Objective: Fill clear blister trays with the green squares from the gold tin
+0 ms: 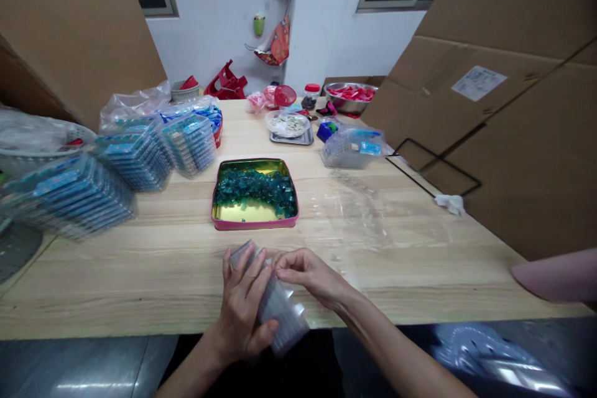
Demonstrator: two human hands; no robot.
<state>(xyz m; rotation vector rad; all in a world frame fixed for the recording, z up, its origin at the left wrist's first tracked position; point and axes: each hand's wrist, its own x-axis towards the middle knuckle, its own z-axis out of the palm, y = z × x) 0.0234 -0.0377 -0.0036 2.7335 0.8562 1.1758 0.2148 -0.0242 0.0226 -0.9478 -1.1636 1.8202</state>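
My left hand (242,305) grips a clear plastic pack (280,305), a long, roughly tube-shaped bundle held upright at a tilt just above the wooden table (140,280). My right hand (303,270) pinches the upper end of that pack with its fingertips. Ahead of both hands lies an open pink-rimmed tin (254,224) with a gold lining, and a heap of teal glassy pieces (255,188) fills its far half. A thin clear plastic sheet (354,224) lies flat on the table to the right of the tin.
Stacks of blue-carded packs in clear plastic (69,196) crowd the left side. Farther back stand a steel bowl of red items (351,97) and a small tray (289,127). Cardboard sheets (480,112) rise at the right, and a pink sleeve (555,275) enters there.
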